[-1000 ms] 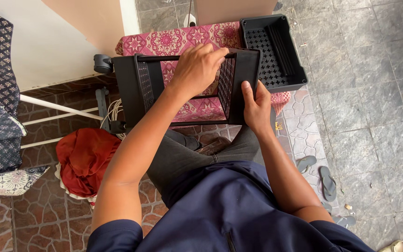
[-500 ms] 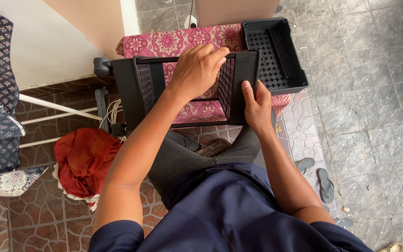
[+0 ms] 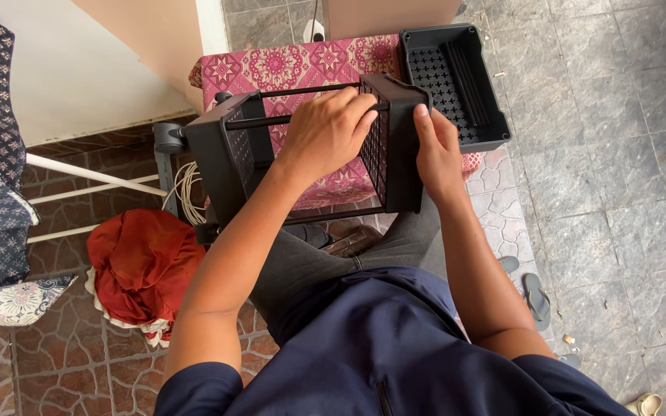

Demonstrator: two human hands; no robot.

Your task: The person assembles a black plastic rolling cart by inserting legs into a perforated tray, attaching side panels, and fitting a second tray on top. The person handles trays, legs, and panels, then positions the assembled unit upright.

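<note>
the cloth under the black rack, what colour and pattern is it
Pink-red cloth with a white ornamental medallion pattern, seen in the head view.

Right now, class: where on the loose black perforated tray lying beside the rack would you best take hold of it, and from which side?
Grip the black tray by its raised rim on the long outer side. It lies flat and open side up on the patterned pink cloth, and that edge overhangs toward the tiled floor, probably leaving room for fingers. The rack, held by the left hand and right hand, blocks the other side.
</note>
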